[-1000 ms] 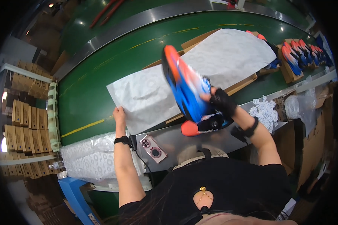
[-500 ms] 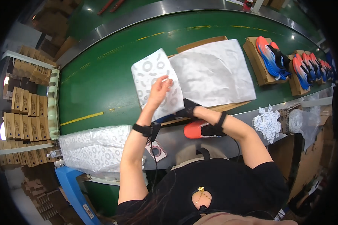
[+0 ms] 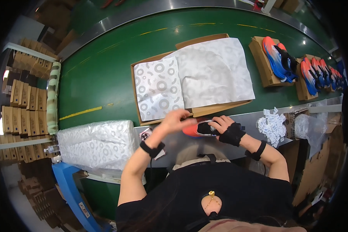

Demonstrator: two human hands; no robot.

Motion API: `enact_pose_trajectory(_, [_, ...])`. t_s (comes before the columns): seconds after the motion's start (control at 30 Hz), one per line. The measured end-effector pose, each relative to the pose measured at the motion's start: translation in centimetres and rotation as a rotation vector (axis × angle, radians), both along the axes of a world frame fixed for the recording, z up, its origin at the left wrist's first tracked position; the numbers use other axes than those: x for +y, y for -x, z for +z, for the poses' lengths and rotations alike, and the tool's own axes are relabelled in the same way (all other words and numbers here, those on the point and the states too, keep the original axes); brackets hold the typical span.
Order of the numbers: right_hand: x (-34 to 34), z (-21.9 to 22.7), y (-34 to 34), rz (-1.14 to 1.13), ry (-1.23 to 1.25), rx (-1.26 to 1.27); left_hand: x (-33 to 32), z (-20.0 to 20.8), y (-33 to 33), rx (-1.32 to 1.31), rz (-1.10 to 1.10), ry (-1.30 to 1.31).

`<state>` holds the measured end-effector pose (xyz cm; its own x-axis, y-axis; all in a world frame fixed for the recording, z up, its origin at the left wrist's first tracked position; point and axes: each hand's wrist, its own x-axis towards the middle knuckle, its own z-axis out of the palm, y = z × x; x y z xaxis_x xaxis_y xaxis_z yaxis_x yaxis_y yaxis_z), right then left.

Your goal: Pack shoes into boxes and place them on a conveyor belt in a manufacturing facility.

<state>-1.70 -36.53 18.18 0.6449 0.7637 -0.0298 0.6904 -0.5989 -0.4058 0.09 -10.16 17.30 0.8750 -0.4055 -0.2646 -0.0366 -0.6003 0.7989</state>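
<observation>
An orange and black sports shoe (image 3: 192,131) lies on the metal ledge in front of me, its toe to the left. My right hand (image 3: 226,129), in a black wrist wrap, is closed over the shoe's black upper. Just left and above the toe is my left hand (image 3: 174,122), fingers stretched out and somewhat blurred, holding nothing that I can see. Beyond both hands lies an opened cardboard box (image 3: 134,87) on the green belt. White wrapping paper (image 3: 216,73) with grey rings covers its inside, one printed flap (image 3: 158,83) flat on the left.
Plastic-wrapped ring-patterned paper (image 3: 96,145) lies at the left on the ledge, by a pink phone-like object (image 3: 145,135). Small white packets (image 3: 272,127) are heaped at the right. Shoes on boxes (image 3: 276,60) line the far right. Cartons (image 3: 25,123) fill a left-hand rack.
My left hand has let go of the paper flap, which now lies flat over the box's left part, and moved down right. My right hand has drawn back onto the shoe.
</observation>
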Motion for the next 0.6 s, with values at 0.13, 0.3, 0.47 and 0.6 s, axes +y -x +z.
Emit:
enact_pose_trajectory(0.13, [4.6,5.0,-0.6,0.160,-0.212,0.091,-1.1,3.1,6.8,-0.488,-0.071,-0.149])
enact_pose_trajectory(0.3, [8.5,10.3,-1.5,0.197,-0.563,-0.441,3.3,5.0,8.4,-0.294,0.355,-0.005])
enact_pose_trajectory(0.47, [7.6,5.8,-1.3,0.125,-0.760,-0.259,4.8,2.0,1.8,-0.151,0.889,0.541])
enact_pose_trajectory(0.6, [5.1,-0.5,0.3,-0.013,-0.378,0.313,5.1,-7.9,-6.1,0.165,1.026,0.857])
